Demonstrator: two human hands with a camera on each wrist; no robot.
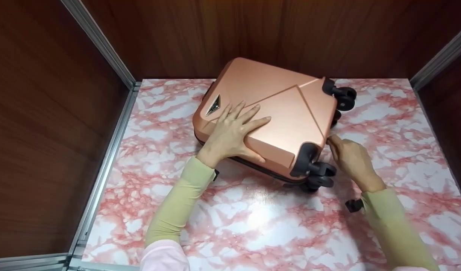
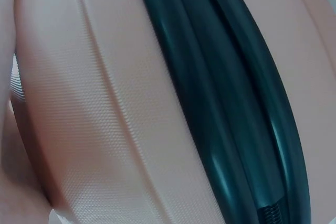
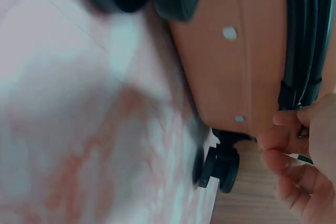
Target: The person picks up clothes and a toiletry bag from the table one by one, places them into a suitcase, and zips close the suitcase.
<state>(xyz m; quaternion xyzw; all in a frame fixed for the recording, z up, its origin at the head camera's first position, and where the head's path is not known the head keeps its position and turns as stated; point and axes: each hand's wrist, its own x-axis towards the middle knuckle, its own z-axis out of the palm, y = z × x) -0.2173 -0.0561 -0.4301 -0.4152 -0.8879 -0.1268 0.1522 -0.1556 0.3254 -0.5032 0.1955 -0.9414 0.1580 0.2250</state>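
A rose-gold hard-shell suitcase lies flat and angled, its black wheels toward the right. My left hand rests on its top near the front edge, fingers spread and thumb down over the side. Black zipper trim runs around the suitcase's side in the left wrist view. At the wheeled end, my right hand is bent in close to the shell. In the right wrist view, its curled fingers pinch a small zipper pull at the end of the trim.
The suitcase lies on a red-and-white marbled surface. Dark wood panels stand behind and on both sides, with metal rails along the left edge. One wheel juts out near my right hand.
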